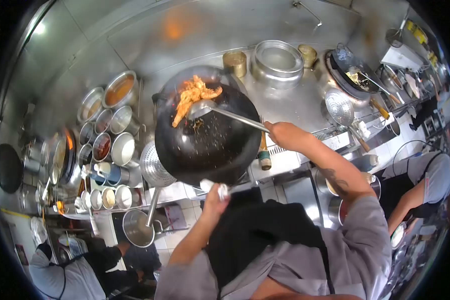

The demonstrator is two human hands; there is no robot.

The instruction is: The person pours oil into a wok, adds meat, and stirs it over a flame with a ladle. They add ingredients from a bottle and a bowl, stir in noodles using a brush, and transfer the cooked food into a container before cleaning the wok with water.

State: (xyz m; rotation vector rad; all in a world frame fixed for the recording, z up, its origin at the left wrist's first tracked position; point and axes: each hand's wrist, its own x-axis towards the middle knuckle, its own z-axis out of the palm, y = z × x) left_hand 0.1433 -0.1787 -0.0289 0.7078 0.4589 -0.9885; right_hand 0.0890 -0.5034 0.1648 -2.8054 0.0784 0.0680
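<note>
A large black wok [210, 145] is tilted over the stove in the middle of the view. Orange-brown food [194, 96] is at its far side, in the air or against the upper wall; I cannot tell which. My left hand [215, 201] grips a white cloth [209, 187] at the wok's near edge. With my right hand [285, 136] I hold the handle of a metal ladle [235, 117], whose bowl touches or overlaps the food. Small bits and grains are scattered across the wok's dark inside.
Left stand metal bowls of sauces and seasonings [122, 149] and a perforated strainer [155, 165]. A lidded pot [277, 62] and cans [235, 62] are behind. Another wok [355, 75] and a skimmer [340, 107] lie right. Co-workers [70, 280] [420, 175] stand on both sides.
</note>
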